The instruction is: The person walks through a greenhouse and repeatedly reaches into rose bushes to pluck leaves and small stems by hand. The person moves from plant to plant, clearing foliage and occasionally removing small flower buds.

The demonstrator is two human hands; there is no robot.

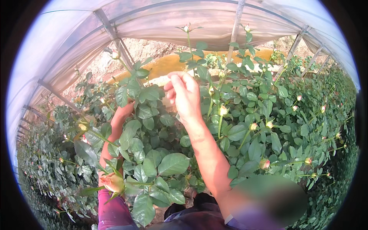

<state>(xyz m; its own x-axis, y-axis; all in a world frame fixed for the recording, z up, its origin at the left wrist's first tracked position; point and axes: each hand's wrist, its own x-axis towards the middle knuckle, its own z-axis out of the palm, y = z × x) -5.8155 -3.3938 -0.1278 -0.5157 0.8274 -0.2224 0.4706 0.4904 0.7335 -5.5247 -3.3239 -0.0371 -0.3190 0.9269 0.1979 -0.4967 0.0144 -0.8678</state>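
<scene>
My left hand [125,110] reaches in among the rose leaves [145,99]; its fingers are hidden behind them, so I cannot tell what they touch. A rose stem with a pink-tipped bud [115,54] rises above that foliage. Raised over the plants, my right hand [184,90] has its fingers curled, with the thumb near the index finger; no object shows clearly in it. Close to my left forearm is a large peach-pink rosebud [112,182]. A pale rosebud [223,110] stands upright to the right of my right wrist.
Dense rose bushes [258,100] with several buds spread around both arms. Slanted posts [235,31] hold up plastic greenhouse sheeting [172,23] beyond the plants. A tall stem with a rosebud [187,28] rises beyond my right hand. A blurred patch covers the lower right.
</scene>
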